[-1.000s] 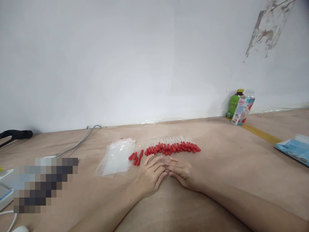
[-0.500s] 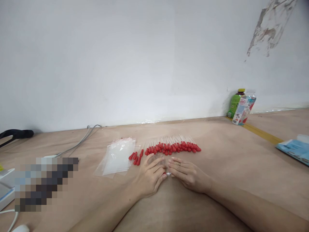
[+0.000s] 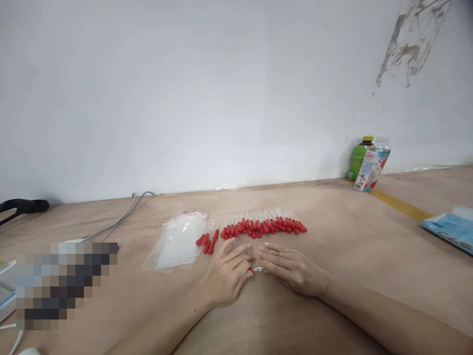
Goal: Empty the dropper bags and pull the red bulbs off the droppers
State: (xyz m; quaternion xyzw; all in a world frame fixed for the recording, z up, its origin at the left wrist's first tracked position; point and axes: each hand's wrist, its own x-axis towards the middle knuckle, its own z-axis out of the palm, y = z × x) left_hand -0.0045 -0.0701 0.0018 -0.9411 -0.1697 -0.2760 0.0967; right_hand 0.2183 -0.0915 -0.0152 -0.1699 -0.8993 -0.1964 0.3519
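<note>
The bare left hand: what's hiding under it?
From under the bare left hand, clear, shiny pieces and a small red tip peek out. Whatever else the palm and fingers cover can't be seen.

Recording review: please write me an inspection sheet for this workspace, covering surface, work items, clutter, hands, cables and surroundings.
Surface: brown tabletop, yellow strip at right.
Work items: red-bulbed droppers in a row, a few apart at its left end; clear zip bags stacked left of them.
Clutter: green bottle and labelled bottle by the wall; blue packet at right edge; pixelated area at left, contents unreadable.
Hands: left hand pinches a red bulb; right hand beside the clear tube, grip unclear.
Cables: grey cable at left.
Surroundings: white wall, peeling patch upper right.
</note>
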